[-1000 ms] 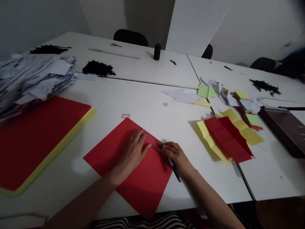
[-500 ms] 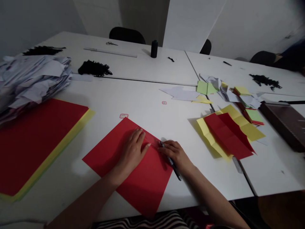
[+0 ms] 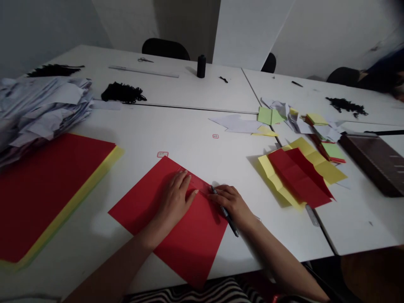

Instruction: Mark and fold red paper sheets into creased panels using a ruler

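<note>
A red paper sheet lies on the white table in front of me, turned like a diamond. A clear ruler rests along its upper right edge. My left hand lies flat on the sheet, fingers spread, pressing on the ruler. My right hand is closed round a dark pen, its tip against the ruler's right end near the sheet's corner.
A stack of red and yellow sheets lies at left, with a heap of white paper scraps behind it. Folded red and yellow papers, small coloured notes, a dark box, black thread tufts and a black spool lie beyond.
Both hands stay where they were on the red sheet. Only the camera view has shifted slightly to the right.
</note>
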Demonstrator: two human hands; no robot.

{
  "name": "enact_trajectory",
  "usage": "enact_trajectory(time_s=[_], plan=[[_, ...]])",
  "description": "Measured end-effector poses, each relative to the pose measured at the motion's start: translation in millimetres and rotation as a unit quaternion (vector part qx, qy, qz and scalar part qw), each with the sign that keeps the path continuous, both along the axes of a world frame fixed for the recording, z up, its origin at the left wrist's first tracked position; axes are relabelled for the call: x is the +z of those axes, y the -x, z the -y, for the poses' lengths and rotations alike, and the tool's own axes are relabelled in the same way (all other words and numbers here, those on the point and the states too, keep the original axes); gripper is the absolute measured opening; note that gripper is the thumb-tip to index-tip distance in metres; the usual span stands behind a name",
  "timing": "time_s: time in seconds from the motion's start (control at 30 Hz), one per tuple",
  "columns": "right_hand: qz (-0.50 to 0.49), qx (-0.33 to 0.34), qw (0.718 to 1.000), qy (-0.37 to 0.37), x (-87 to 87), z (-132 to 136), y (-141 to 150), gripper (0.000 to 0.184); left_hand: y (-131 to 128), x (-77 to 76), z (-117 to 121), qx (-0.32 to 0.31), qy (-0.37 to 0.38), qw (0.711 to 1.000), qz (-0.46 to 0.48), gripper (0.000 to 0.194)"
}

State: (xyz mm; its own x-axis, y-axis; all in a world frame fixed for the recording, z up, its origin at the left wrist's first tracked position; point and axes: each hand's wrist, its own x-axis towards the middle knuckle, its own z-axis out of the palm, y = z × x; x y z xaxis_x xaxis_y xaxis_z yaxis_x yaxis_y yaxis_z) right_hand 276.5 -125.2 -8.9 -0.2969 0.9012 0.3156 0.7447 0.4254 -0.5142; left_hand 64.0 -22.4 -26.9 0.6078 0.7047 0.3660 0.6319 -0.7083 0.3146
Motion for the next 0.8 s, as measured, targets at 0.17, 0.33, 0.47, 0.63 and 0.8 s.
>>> enact_trajectory(time_s=[0.17, 0.33, 0.47, 0.63, 0.8], plan=[[0.004, -0.002, 1.0, 0.0, -1.5, 0.0, -0.6, 0.036, 0.3, -0.6, -1.0, -0.002, 0.002, 1.0, 0.005, 0.044], [0.004, -0.004, 1.0, 0.005, -0.4, 0.4, -0.5, 0.038, 0.4, -0.8, -0.7, -0.004, 0.0, 1.0, 0.012, 0.044], [0.008, -0.009, 1.0, 0.002, 0.9, 0.7, -0.2, 0.037, 0.4, -2.0, -0.7, -0.004, -0.003, 1.0, 0.014, 0.044], [0.006, -0.007, 1.0, -0.001, 0.3, 0.1, -0.1, 0.036, 0.1, -1.6, -1.1, -0.005, 0.003, 1.0, 0.014, 0.045], [-0.008, -0.011, 1.0, 0.009, -2.0, -0.6, -1.7, 0.034, -0.4, -0.6, -2.1, -0.007, 0.001, 1.0, 0.014, 0.044]])
